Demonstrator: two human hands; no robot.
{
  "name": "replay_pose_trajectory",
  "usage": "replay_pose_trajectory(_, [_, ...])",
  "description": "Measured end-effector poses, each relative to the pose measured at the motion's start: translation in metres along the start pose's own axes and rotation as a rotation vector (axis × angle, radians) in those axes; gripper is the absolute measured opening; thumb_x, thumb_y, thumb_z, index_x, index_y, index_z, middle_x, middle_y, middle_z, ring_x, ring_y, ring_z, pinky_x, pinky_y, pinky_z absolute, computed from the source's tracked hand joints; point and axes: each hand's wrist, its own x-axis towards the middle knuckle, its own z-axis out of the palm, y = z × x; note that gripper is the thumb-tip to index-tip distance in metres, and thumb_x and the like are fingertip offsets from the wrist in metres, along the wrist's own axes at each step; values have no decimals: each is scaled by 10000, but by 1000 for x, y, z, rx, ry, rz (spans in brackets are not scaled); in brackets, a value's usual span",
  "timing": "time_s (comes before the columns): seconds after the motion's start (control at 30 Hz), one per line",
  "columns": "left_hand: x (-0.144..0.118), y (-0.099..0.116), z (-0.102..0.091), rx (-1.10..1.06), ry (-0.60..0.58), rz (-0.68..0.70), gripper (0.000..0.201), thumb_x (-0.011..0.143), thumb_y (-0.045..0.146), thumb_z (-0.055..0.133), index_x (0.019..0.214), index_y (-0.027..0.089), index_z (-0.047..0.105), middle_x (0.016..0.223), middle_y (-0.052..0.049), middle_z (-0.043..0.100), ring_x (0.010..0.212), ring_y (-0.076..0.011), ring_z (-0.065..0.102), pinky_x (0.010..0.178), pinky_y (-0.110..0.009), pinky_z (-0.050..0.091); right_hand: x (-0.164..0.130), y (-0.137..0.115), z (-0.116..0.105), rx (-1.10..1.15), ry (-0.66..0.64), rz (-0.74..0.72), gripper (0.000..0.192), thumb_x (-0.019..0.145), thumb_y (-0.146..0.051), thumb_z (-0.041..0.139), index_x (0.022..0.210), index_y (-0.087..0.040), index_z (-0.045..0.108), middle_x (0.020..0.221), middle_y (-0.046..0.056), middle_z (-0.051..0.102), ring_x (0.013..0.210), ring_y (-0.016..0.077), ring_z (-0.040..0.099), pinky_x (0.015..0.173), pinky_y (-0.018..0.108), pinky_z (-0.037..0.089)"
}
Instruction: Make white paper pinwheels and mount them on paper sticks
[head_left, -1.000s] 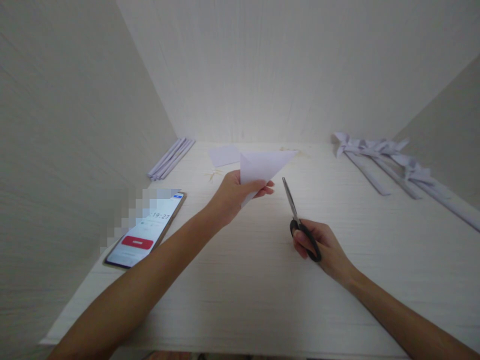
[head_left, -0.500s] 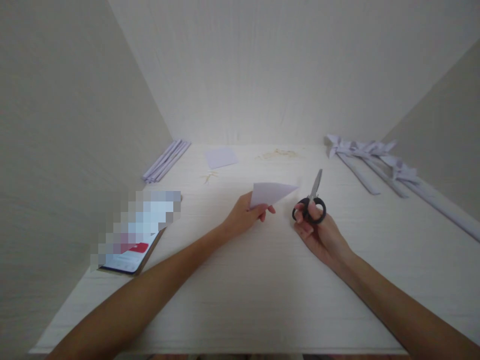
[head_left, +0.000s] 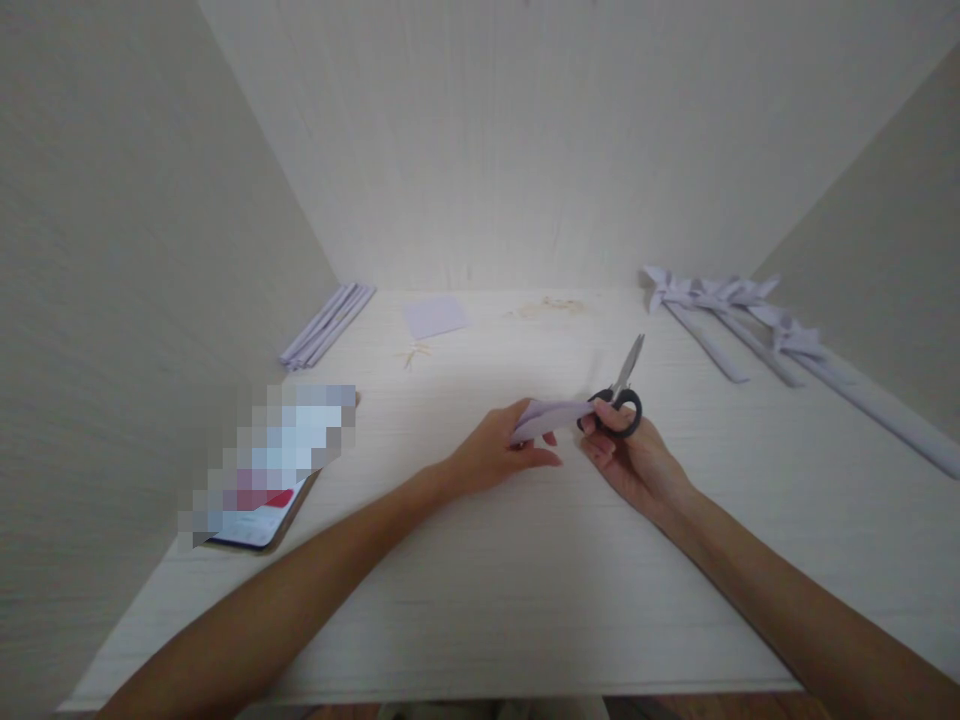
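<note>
Over the middle of the table, my left hand [head_left: 491, 452] is closed on the wide end of a folded pale lilac paper [head_left: 553, 420], which tapers to the right and is seen nearly edge-on. Black-handled scissors [head_left: 628, 370] are in my right hand [head_left: 639, 466], their blades together and pointing up and away. The paper's narrow tip meets the thumb and fingers of my right hand beside the scissor handles; whether they pinch it I cannot tell.
A phone [head_left: 281, 500], its screen partly blurred, lies at the left. Behind it are rolled paper sticks [head_left: 328, 327], a paper square [head_left: 435, 317] and thin yellowish strips [head_left: 414, 353]. More strips [head_left: 551, 306] lie farther back. Paper pinwheel-like shapes on sticks [head_left: 705, 340] rest at the right.
My left hand has turned the folded paper from face-on to nearly edge-on and lowered it slightly. The paper's tip now meets my right hand, which still holds the scissors.
</note>
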Motion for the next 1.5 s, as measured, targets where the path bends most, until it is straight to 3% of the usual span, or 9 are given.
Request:
replay_pose_trajectory(0.1, [1, -2, -1, -171, -25, 28, 462, 566, 537, 582, 804, 143, 549, 579, 23, 490, 490, -80, 398, 465, -191, 325, 0, 0, -1, 17, -10, -4, 152, 646, -206, 642, 617, -166, 498, 543, -41, 530, 391, 4, 332, 375, 123, 306])
replay_pose_trajectory(0.2, [2, -1, -2, -315, -21, 17, 583, 644, 651, 369, 819, 127, 556, 607, -19, 546, 460, -78, 412, 440, -195, 324, 0, -1, -1, -5, -8, -23, 135, 638, -203, 642, 632, -169, 511, 553, -42, 523, 396, 8, 328, 382, 133, 322])
replay_pose_trajectory(0.3, [3, -2, -4, -388, 0, -77, 622, 705, 635, 267, 827, 111, 578, 556, -40, 573, 426, -86, 448, 414, -197, 322, 0, -2, -1, -31, 8, -31, 132, 607, -182, 655, 646, -173, 529, 548, -55, 497, 406, 14, 342, 386, 141, 332])
replay_pose_trajectory(0.53, [6, -9, -10, -542, 241, -266, 521, 665, 602, 417, 735, 123, 609, 621, -57, 623, 546, -132, 550, 503, -216, 413, -1, -1, -3, -100, -11, -29, 235, 554, -98, 662, 743, -193, 557, 613, -65, 501, 531, 38, 464, 485, 144, 391])
replay_pose_trajectory(0.73, [6, -11, -10, -710, 241, -330, 483, 662, 591, 437, 723, 137, 588, 628, -44, 601, 538, -125, 541, 545, -235, 432, -2, 0, -6, -154, -44, -21, 278, 534, -74, 665, 757, -196, 553, 613, -67, 521, 576, 57, 495, 590, 174, 414])
replay_pose_trajectory(0.93, [7, -12, -15, -620, 215, -306, 484, 643, 600, 447, 671, 130, 561, 612, -40, 586, 524, -116, 527, 523, -221, 420, -2, -1, -6, -170, -39, 4, 276, 533, -85, 666, 754, -202, 548, 638, -59, 531, 573, 68, 494, 585, 192, 410])
replay_pose_trajectory(1.1, [8, -11, -21, -504, 98, -215, 300, 650, 393, 580, 802, 136, 552, 696, -17, 601, 575, -105, 544, 532, -204, 418, -2, 1, -5, -235, -6, -2, 269, 518, -123, 691, 734, -184, 542, 618, -51, 525, 551, 80, 489, 587, 226, 415])
replay_pose_trajectory(1.23, [9, -9, -23, -478, 67, -232, 287, 569, 216, 661, 806, 131, 524, 740, -20, 610, 620, -121, 564, 572, -232, 444, -1, 4, -7, -354, 5, -15, 266, 511, -190, 711, 718, -177, 545, 603, -36, 527, 558, 104, 503, 545, 240, 411])
replay_pose_trajectory(1.5, [7, -7, -26, -347, 18, -208, 294, 531, 151, 673, 806, 139, 571, 727, -10, 629, 620, -112, 567, 545, -207, 440, -1, 2, -8, -377, 53, -87, 219, 529, -202, 715, 697, -174, 577, 602, -39, 527, 537, 71, 473, 488, 195, 358])
